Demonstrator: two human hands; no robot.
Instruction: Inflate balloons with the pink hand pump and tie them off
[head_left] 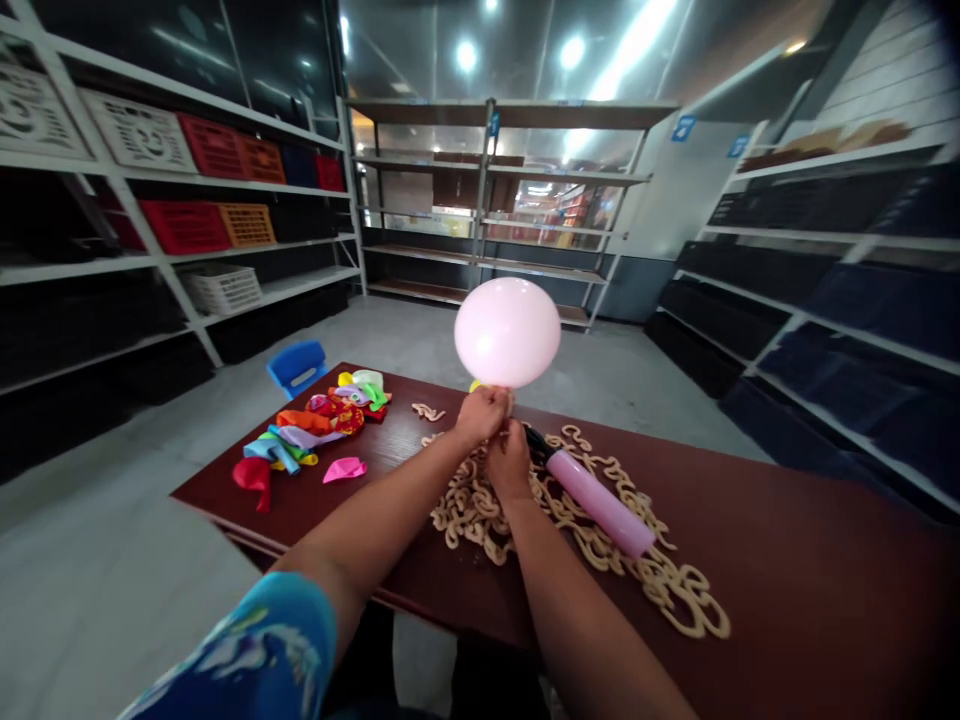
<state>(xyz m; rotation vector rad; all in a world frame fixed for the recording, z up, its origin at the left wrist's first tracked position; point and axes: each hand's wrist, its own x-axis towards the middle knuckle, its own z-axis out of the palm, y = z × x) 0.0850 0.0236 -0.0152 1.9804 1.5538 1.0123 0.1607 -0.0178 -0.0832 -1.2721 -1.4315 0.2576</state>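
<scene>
An inflated pale pink balloon (508,332) stands upright above the table. My left hand (482,415) is closed round the balloon's neck at its base. Just below and to the right, my right hand (510,462) is closed too, close against the left; what its fingers hold is hidden. A pink hand pump (602,503) with a black end lies beside my right hand, on top of a heap of beige curled strands (469,505). A bit of yellow shows behind my left hand.
Uninflated balloons in many colours (300,435) lie on the left of the dark red table (787,560), with a pink one (345,469) apart. A blue chair (297,368) stands beyond the far left corner. Shelves with crates (187,227) line the left wall; more shelves stand behind and right.
</scene>
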